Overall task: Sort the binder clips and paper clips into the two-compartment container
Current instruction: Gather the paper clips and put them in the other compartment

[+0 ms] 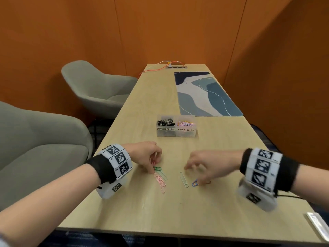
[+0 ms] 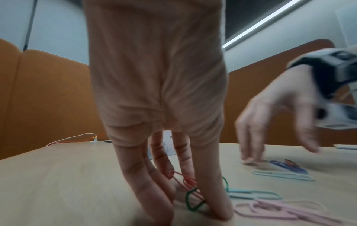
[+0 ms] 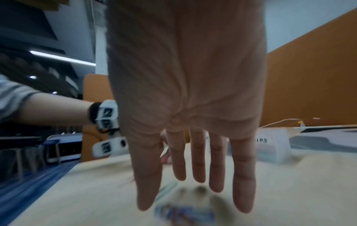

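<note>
Pinching red clip (image 2: 180, 178), left hand (image 1: 148, 155) has fingertips down on dark green clip (image 1: 157, 168), near side of container (image 1: 176, 132). Beside it: two pink clips (image 1: 161, 181), one pale green clip (image 2: 253, 193). Right hand (image 1: 210, 166) hovers, fingers spread and straight, holding nothing, over blue clip (image 1: 195, 183); another pale clip (image 1: 183, 179) lies just left. Container's two compartments hold binder clips (image 1: 166, 122) and paper clips (image 1: 186, 123); count unreadable.

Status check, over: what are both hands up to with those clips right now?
Left hand pinching red paper clip, green one under fingertips. Right hand open, fingers spread over blue clip. Container unobstructed.
</note>
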